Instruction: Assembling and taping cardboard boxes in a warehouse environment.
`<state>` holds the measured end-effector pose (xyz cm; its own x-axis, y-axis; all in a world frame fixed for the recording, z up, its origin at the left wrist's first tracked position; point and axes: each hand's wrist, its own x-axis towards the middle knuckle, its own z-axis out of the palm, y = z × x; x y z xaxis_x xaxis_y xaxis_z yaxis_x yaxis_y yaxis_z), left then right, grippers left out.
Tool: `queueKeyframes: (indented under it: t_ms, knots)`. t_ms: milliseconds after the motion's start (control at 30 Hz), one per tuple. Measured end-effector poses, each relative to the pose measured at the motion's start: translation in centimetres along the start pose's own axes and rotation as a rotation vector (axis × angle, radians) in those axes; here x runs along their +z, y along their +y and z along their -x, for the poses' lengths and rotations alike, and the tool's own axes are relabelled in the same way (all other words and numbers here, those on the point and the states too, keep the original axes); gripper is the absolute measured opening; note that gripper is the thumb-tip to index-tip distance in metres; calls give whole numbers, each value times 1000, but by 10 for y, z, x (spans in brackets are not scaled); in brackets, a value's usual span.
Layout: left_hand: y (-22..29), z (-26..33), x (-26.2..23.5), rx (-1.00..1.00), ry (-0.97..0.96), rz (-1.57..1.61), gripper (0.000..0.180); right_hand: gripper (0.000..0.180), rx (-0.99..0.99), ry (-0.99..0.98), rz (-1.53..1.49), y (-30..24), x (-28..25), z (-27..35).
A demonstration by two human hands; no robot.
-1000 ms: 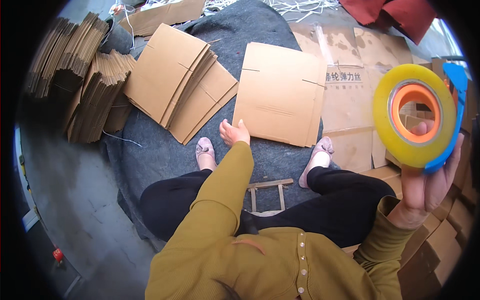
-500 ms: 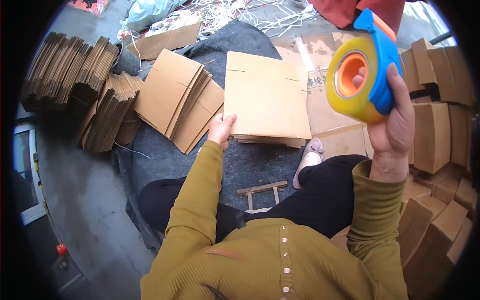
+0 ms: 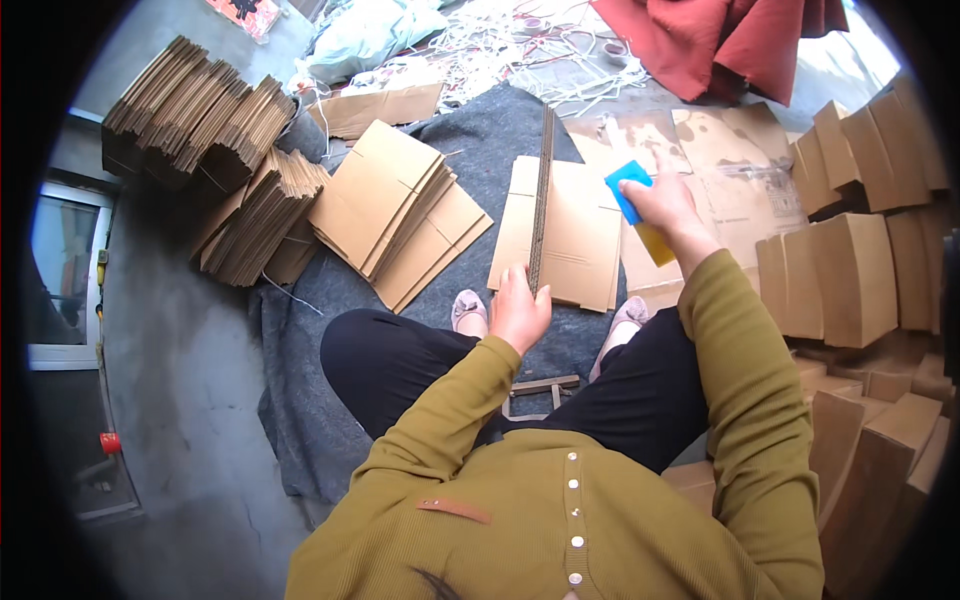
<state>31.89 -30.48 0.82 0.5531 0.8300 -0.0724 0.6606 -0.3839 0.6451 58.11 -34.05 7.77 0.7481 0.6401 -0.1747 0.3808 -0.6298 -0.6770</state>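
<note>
Gripped at its near end by my left hand, a flattened cardboard box stands on edge, so that mostly its thin corrugated side shows. Under and beside it, more flat cardboard lies on the dark blanket. My right hand is closed around a tape dispenser, right of the upright box and apart from it. Blue shows at the dispenser's top and the yellow tape roll below my hand; the rest is hidden.
A fanned pile of flat boxes lies left, with taller stacks beyond it. Made-up boxes are piled at the right. A small wooden stool stands between my legs. White strips and red cloth lie at the back.
The box in my left hand has turned from facing me to edge-on, and that hand has come nearer. My right hand has moved down and left with the tape dispenser. The whole view has shifted.
</note>
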Motion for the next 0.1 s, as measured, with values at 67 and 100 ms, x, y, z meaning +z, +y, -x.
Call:
queueKeyframes:
  t_ms: [67, 100]
  knots:
    - [2, 7, 7, 10, -58, 41, 53, 60, -143, -170, 175, 15, 16, 1]
    - [3, 9, 7, 4, -73, 78, 56, 60, -173, -218, 180, 15, 25, 3]
